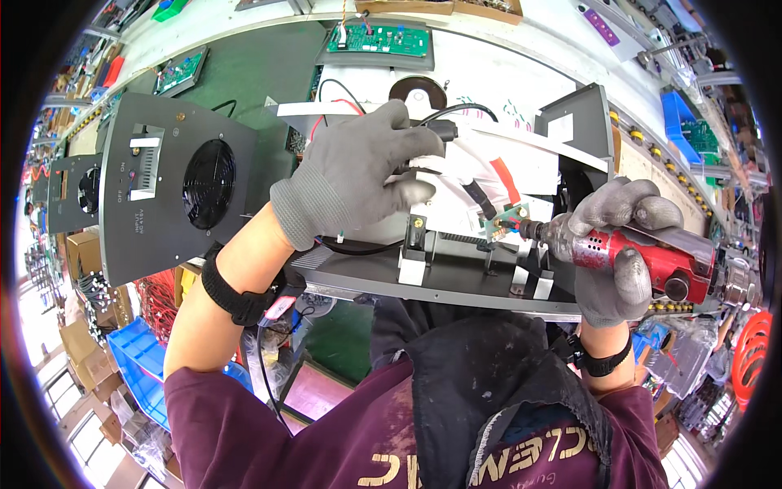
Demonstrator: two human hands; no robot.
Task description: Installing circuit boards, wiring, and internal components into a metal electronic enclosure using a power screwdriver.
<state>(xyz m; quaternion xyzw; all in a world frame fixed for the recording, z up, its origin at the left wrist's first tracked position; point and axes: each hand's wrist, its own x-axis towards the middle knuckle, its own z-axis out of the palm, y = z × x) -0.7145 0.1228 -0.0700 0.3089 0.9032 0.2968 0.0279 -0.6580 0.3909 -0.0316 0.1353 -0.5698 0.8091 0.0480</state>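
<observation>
My right hand (626, 205), in a grey glove, is wrapped round a red air screwdriver (639, 259). Its tip meets a small green circuit board (507, 222) near the front wall of an open grey metal chassis (371, 279). My left hand (346, 175), also gloved, hangs over the chassis with its fingers bent. Something dark and thin shows between its thumb and fingers, too hidden to name. A black cylindrical piece (444, 130) on a black cable (472, 107) lies against its fingertips. Beside the small board are a red strip (505, 179) and a black sleeved lead (478, 198).
At the left, a grey panel (167, 191) with a round black fan (209, 184) stands upright. Farther back lie green circuit boards (379, 41). A blue bin (138, 367) sits low on the left; a coiled red hose (751, 359) hangs at the right edge.
</observation>
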